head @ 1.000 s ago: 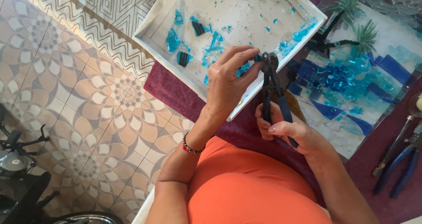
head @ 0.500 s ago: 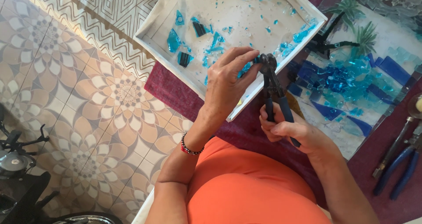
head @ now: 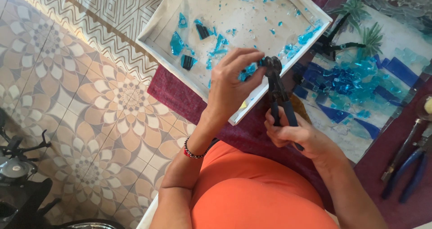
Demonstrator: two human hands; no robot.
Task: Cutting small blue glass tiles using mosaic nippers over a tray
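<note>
A person in an orange top works over a shallow white tray (head: 158, 25) scattered with shards of blue glass, seen from a head-worn camera looking down. The right hand (head: 294, 134) is closed around the dark blue handles of a pair of wheeled glass nippers (head: 276, 92), whose round black head points up and away from the body, level with the near edge of the tray. The left hand (head: 231, 87), a red-and-black beaded bracelet (head: 193, 152) at its wrist, reaches in from the left with thumb and fingers pinched narrow at the nipper head; a small piece of blue glass (head: 246, 71) shows between the fingertips, though how much of it sits in the jaws cannot be told. The tray rests partly on a maroon cloth (head: 168, 92) and overhangs a patterned tile floor (head: 76, 103). To the right of the nippers lies a glass mosaic panel (head: 360, 80), with blue pieces laid in bands and green palm shapes near its top. At the far right edge, on the dark red surface, lie blue-handled pliers (head: 407, 168) and another metal tool beside them, well apart from both hands. Dark equipment (head: 18, 166) stands on the floor at lower left
</note>
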